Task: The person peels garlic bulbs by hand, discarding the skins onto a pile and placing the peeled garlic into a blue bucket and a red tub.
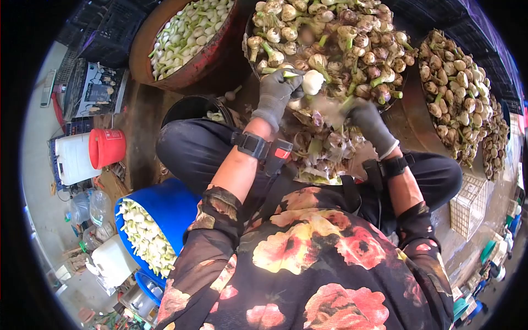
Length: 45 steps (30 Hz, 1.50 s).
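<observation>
My left hand [278, 91], in a grey glove, is closed around the green stem of a peeled white garlic bulb [313, 82]. My right hand [371, 124], gloved too, is to the right of that bulb with its fingers curled; motion blurs its fingertips and whatever is between them. Beyond both hands is a large heap of unpeeled garlic [352, 44], brown and dirty, with short cut stems. Loose papery skins [330, 146] lie below my hands, close to my lap.
Peeled garlic fills a big reddish tub [204, 71] at the upper left and a blue barrel [181, 206] at the lower left. More unpeeled garlic [456, 88] is heaped at the right, above a white crate [469, 206]. A red bucket [107, 148] stands far left.
</observation>
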Each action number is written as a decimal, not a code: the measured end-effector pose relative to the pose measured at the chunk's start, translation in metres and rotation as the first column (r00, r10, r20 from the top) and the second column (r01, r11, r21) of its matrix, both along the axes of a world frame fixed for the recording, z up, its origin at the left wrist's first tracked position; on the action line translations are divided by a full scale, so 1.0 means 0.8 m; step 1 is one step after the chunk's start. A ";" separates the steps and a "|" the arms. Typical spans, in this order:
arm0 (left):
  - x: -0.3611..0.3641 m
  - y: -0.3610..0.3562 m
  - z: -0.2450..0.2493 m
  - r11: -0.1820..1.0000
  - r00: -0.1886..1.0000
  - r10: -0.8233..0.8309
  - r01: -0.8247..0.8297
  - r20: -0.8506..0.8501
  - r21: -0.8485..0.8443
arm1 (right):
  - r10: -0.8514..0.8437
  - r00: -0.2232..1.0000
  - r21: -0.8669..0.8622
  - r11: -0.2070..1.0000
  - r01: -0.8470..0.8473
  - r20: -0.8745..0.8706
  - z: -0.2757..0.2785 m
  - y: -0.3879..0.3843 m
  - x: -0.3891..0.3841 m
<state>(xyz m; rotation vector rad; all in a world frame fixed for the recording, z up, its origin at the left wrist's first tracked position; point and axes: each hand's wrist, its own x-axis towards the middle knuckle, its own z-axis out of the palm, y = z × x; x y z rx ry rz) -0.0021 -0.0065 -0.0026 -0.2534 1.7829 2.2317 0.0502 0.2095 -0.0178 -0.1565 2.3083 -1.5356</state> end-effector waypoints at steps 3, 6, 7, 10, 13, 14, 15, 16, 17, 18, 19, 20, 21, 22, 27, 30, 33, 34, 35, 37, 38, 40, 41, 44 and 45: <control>-0.002 -0.006 -0.018 0.963 0.976 -0.140 0.095 -0.167 -0.254 | -0.025 0.986 0.369 0.926 0.084 -0.163 0.009 -0.017 -0.005; 0.008 0.002 -0.023 0.806 0.876 -0.283 -0.003 -0.390 -0.592 | -0.124 0.958 0.404 0.887 0.224 -0.259 0.026 -0.043 -0.023; 0.014 0.009 -0.014 0.758 0.846 -0.317 -0.047 -0.429 -0.651 | -0.100 0.965 0.483 0.850 0.210 -0.244 0.028 -0.052 -0.030; 0.015 0.021 -0.014 0.618 0.791 -0.419 -0.112 -0.447 -0.778 | 0.026 0.977 0.696 0.706 0.133 -0.213 0.034 -0.069 -0.038; 0.016 0.025 -0.029 0.569 0.775 -0.470 -0.100 -0.422 -0.816 | 0.063 0.993 0.821 0.569 0.044 -0.097 0.038 -0.078 -0.035; 0.018 0.024 -0.029 0.606 0.785 -0.473 -0.040 -0.400 -0.794 | 0.074 0.992 0.807 0.589 0.036 -0.099 0.032 -0.074 -0.034; 0.018 0.022 -0.025 0.641 0.792 -0.478 0.019 -0.380 -0.767 | 0.084 0.991 0.792 0.609 0.031 -0.104 0.029 -0.068 -0.035; 0.018 0.018 -0.022 0.673 0.800 -0.483 0.078 -0.357 -0.736 | 0.094 0.990 0.777 0.629 0.023 -0.106 0.026 -0.060 -0.035; 0.016 0.011 -0.021 0.746 0.773 -0.518 0.199 -0.366 -0.635 | 0.051 0.992 0.755 0.654 0.051 -0.112 0.025 -0.051 -0.034; 0.011 0.001 -0.018 0.794 0.745 -0.548 0.319 -0.382 -0.518 | 0.009 0.993 0.731 0.677 0.080 -0.116 0.030 -0.044 -0.033; 0.006 -0.006 -0.014 0.813 0.712 -0.573 0.432 -0.406 -0.390 | -0.033 0.993 0.722 0.684 0.105 -0.114 0.016 -0.032 -0.036; 0.004 -0.009 -0.009 0.843 0.734 -0.538 0.468 -0.414 -0.265 | -0.017 0.999 0.743 0.668 0.049 -0.051 0.009 -0.025 -0.034; 0.003 -0.011 -0.002 0.859 0.758 -0.502 0.494 -0.416 -0.136 | -0.001 1.000 0.759 0.651 -0.009 0.013 0.002 -0.020 -0.033; 0.001 -0.015 0.002 0.860 0.782 -0.467 0.510 -0.414 -0.006 | 0.013 0.997 0.772 0.632 -0.066 0.075 -0.003 -0.016 -0.033; -0.014 -0.028 -0.022 0.740 0.960 -0.205 0.023 0.193 0.672 | 0.039 0.958 0.134 0.988 -0.080 0.284 -0.030 0.000 -0.018; -0.003 -0.019 -0.041 0.625 0.931 -0.231 -0.080 0.282 0.776 | -0.088 0.900 -0.428 0.857 0.287 0.428 0.041 -0.037 -0.016; 0.006 -0.004 -0.049 0.691 0.882 -0.236 -0.142 0.407 0.708 | -0.079 0.893 -0.433 0.853 0.291 0.444 0.041 -0.051 -0.022; 0.009 -0.003 -0.055 0.718 0.868 -0.209 -0.177 0.451 0.673 | -0.064 0.865 -0.422 0.853 0.306 0.497 0.040 -0.054 -0.023; 0.010 -0.005 -0.060 0.677 0.870 -0.248 -0.160 0.427 0.719 | -0.063 0.862 -0.430 0.847 0.313 0.503 0.039 -0.056 -0.022; 0.013 0.003 -0.040 0.744 0.825 -0.148 -0.270 0.545 0.611 | -0.095 0.864 -0.421 0.843 0.334 0.495 0.027 -0.057 -0.021; 0.014 0.006 -0.033 0.772 0.796 -0.096 -0.320 0.598 0.550 | -0.113 0.864 -0.416 0.841 0.346 0.491 0.022 -0.057 -0.021; -0.011 -0.016 -0.068 0.751 0.811 -0.050 -0.355 0.584 0.557 | -0.200 0.852 -0.454 0.775 0.440 0.485 0.024 -0.054 -0.027; -0.028 -0.033 -0.082 0.738 0.816 -0.026 -0.375 0.578 0.561 | -0.242 0.841 -0.471 0.738 0.483 0.484 0.023 -0.052 -0.031; -0.078 -0.081 -0.027 0.203 0.916 0.028 -0.398 0.401 0.894 | -0.435 0.823 -0.372 0.742 0.558 0.366 -0.038 -0.033 -0.060; -0.088 -0.091 -0.002 0.123 0.959 0.031 -0.283 0.281 0.951 | -0.434 0.865 -0.036 0.889 0.457 0.253 -0.061 -0.019 -0.076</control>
